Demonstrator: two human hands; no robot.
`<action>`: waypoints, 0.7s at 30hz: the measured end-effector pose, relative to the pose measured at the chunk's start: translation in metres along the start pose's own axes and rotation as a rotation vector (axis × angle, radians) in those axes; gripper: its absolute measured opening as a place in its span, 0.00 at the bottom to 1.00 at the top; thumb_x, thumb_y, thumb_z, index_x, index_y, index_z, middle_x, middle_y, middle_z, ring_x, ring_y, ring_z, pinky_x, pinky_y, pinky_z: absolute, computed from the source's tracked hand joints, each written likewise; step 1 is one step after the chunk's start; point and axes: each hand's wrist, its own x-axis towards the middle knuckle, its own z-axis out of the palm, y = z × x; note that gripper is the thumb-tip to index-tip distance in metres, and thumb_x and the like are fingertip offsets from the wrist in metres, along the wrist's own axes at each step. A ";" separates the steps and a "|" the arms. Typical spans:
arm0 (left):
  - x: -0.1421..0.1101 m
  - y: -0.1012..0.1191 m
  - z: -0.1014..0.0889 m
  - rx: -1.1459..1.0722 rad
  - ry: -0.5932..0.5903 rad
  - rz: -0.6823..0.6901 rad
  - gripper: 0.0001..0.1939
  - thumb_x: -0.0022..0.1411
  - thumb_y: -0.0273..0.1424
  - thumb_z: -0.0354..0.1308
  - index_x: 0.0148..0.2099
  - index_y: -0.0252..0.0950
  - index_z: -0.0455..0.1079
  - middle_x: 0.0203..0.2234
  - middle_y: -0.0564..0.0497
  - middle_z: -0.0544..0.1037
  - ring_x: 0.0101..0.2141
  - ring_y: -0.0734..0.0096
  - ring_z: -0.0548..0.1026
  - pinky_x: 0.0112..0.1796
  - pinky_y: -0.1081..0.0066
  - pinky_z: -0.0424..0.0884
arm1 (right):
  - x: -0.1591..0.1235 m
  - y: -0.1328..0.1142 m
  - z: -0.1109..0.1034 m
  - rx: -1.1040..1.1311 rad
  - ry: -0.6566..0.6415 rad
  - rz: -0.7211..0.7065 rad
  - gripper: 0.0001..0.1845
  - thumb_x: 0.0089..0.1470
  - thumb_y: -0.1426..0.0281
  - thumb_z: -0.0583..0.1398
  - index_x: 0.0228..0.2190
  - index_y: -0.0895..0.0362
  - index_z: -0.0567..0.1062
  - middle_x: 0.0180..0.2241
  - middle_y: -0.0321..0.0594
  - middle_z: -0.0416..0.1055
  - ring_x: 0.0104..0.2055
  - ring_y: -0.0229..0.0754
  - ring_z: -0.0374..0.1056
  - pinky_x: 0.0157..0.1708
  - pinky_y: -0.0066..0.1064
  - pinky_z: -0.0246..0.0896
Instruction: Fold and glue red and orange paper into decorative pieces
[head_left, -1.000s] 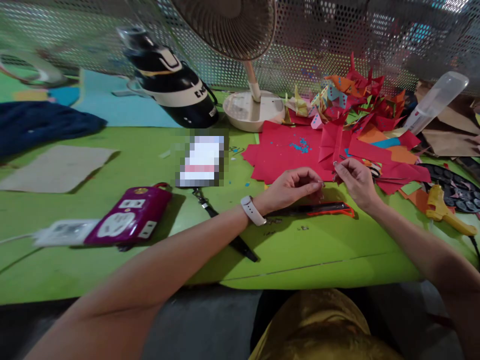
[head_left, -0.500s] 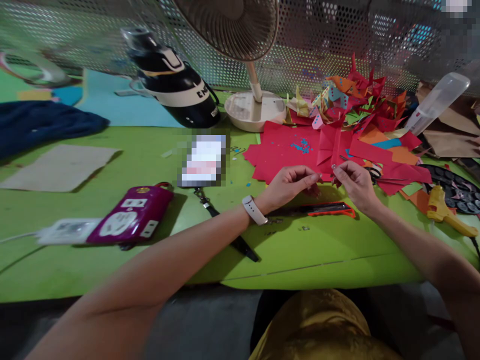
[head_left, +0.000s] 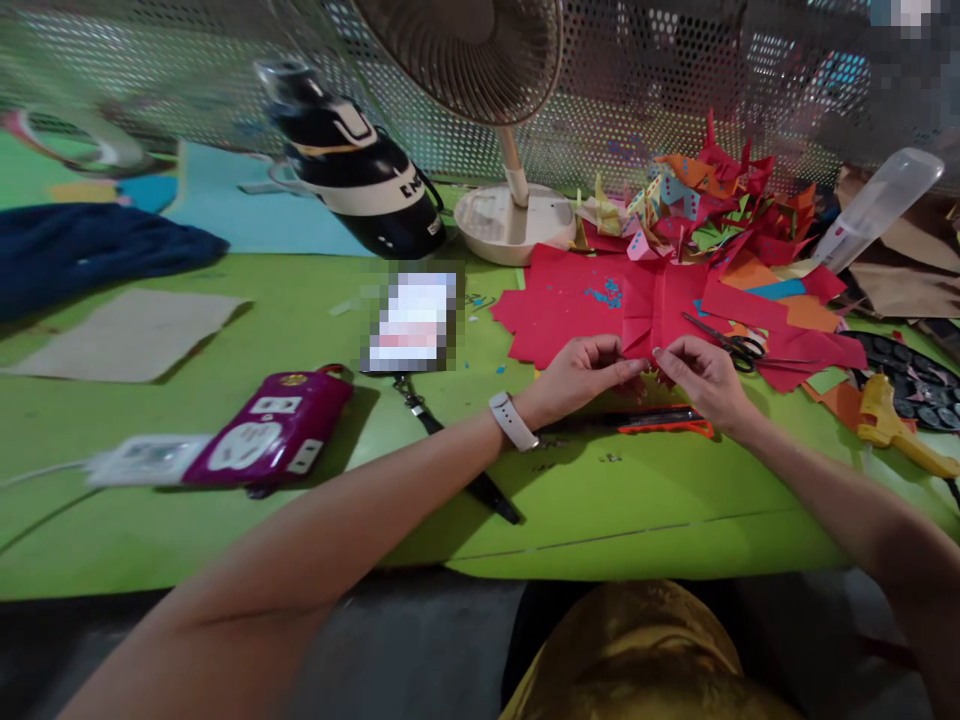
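Observation:
My left hand point(head_left: 577, 378), with a white watch point(head_left: 513, 420) on its wrist, and my right hand point(head_left: 706, 378) are close together, thumb and fingers pinched. Between them they grip the near edge of a folded red paper point(head_left: 642, 315), which shows creases and points away from me. Under it lie flat red paper sheets point(head_left: 559, 300) with small blue paper bits point(head_left: 607, 292). Scissors point(head_left: 742, 352) with dark handles rest just beyond my right hand. An orange and black utility knife point(head_left: 664, 421) lies on the table below both hands.
On the green table point(head_left: 420, 480) are a phone point(head_left: 412, 325), a purple power strip point(head_left: 266, 430), a large bottle point(head_left: 367, 185) and a fan point(head_left: 514, 220). To the right are folded paper pieces point(head_left: 712, 195), a clear bottle point(head_left: 877, 210), a black palette point(head_left: 911, 380) and a yellow glue gun point(head_left: 892, 420).
My right hand has moved slightly left, closer to my left hand. The folded red paper has tipped lower, and more of the scissors shows.

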 end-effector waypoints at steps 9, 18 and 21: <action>0.000 -0.002 0.000 -0.030 -0.003 -0.008 0.16 0.56 0.41 0.67 0.32 0.33 0.70 0.25 0.52 0.80 0.27 0.74 0.77 0.34 0.72 0.75 | 0.000 -0.001 -0.001 -0.022 -0.005 0.017 0.25 0.52 0.46 0.63 0.25 0.56 0.71 0.22 0.32 0.64 0.24 0.33 0.58 0.24 0.28 0.53; 0.001 -0.005 0.000 -0.040 -0.006 -0.011 0.15 0.56 0.40 0.67 0.32 0.33 0.70 0.25 0.52 0.80 0.27 0.74 0.78 0.33 0.72 0.75 | 0.000 0.001 -0.001 -0.032 -0.016 0.010 0.22 0.52 0.49 0.63 0.25 0.55 0.71 0.22 0.34 0.66 0.25 0.35 0.60 0.26 0.29 0.55; 0.001 -0.005 0.000 -0.055 -0.005 -0.008 0.16 0.55 0.41 0.68 0.32 0.33 0.70 0.25 0.52 0.80 0.27 0.74 0.78 0.32 0.73 0.75 | 0.000 0.001 -0.002 -0.036 -0.019 0.011 0.22 0.53 0.49 0.62 0.25 0.55 0.71 0.22 0.34 0.66 0.26 0.35 0.60 0.26 0.29 0.55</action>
